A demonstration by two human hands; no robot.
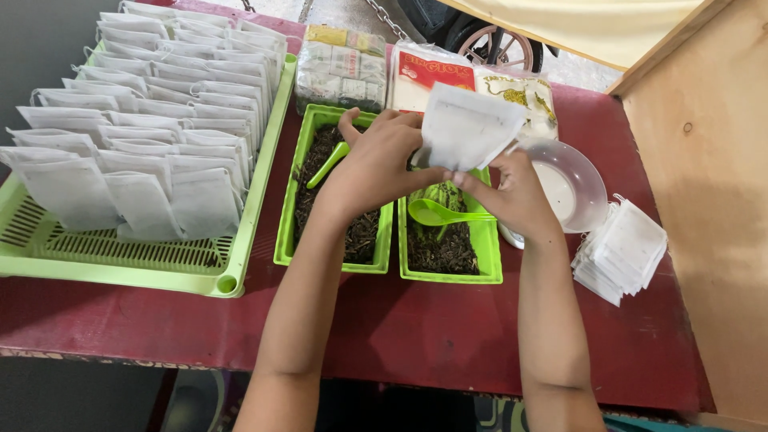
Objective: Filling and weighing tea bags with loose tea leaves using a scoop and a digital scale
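Note:
Both hands hold one white filter bag (466, 128) above two green trays of dark dried leaves. My left hand (376, 160) grips the bag's lower left edge over the left tray (288, 216). My right hand (512, 192) pinches the bag's lower right corner over the right tray (488, 248). A green plastic spoon (440, 214) lies in the right tray, and another green spoon (328, 164) rests in the left tray.
A large green slotted tray (120, 256) at the left holds several rows of filled white bags. A clear plastic bowl (572, 188) and a stack of flat white bags (624, 252) sit to the right. Packaged goods (340, 68) lie behind. A wooden panel (704, 200) stands at the far right.

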